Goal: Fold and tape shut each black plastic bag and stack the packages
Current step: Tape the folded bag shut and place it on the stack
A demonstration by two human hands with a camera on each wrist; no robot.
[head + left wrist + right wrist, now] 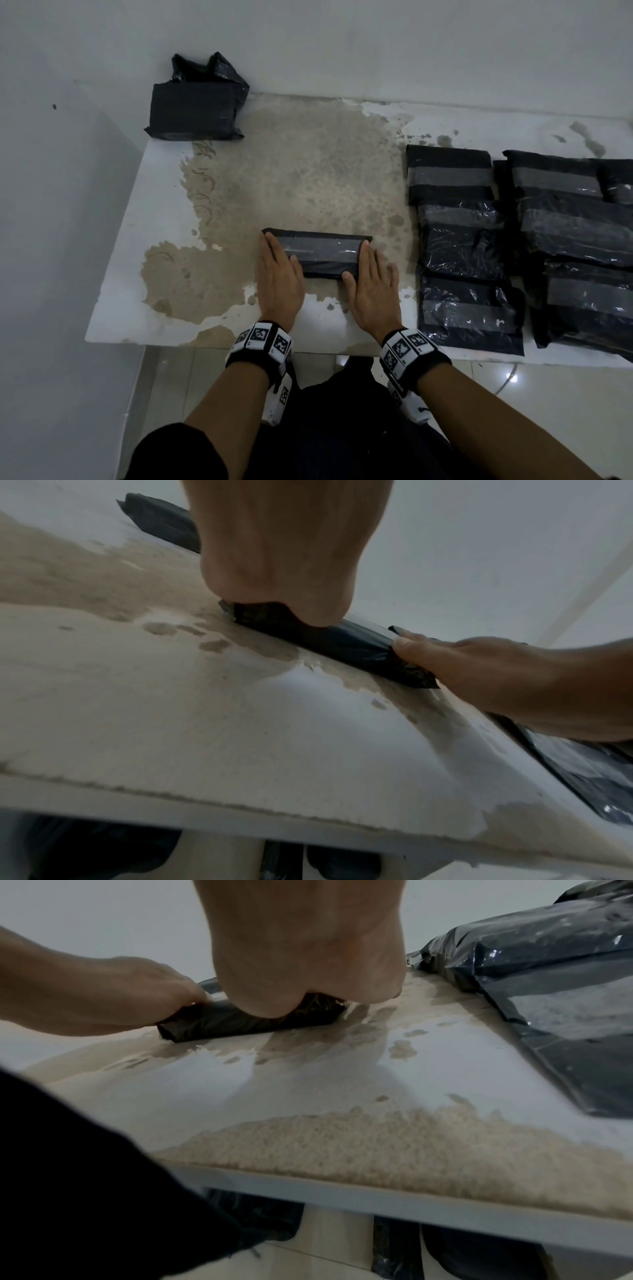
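Note:
A folded black bag package (322, 255) with a grey tape strip along its top lies at the middle of the table. My left hand (279, 274) lies flat over its left end, fingers straight, thumb resting on top. My right hand (371, 281) lies the same way over the right end, thumb at the near edge. In the left wrist view the palm of the left hand (284, 561) covers one end of the package (346, 645) and the right hand (496, 674) touches the other. A stack of finished packages (195, 102) stands at the far left corner.
Several flat black bags (466, 240) with grey strips lie in overlapping rows on the right, more bags (575, 222) beyond them. The white table (171, 308) has a worn brown patch; its near edge is by my wrists. Walls close the left and back. Black bags (462, 1253) sit under the table.

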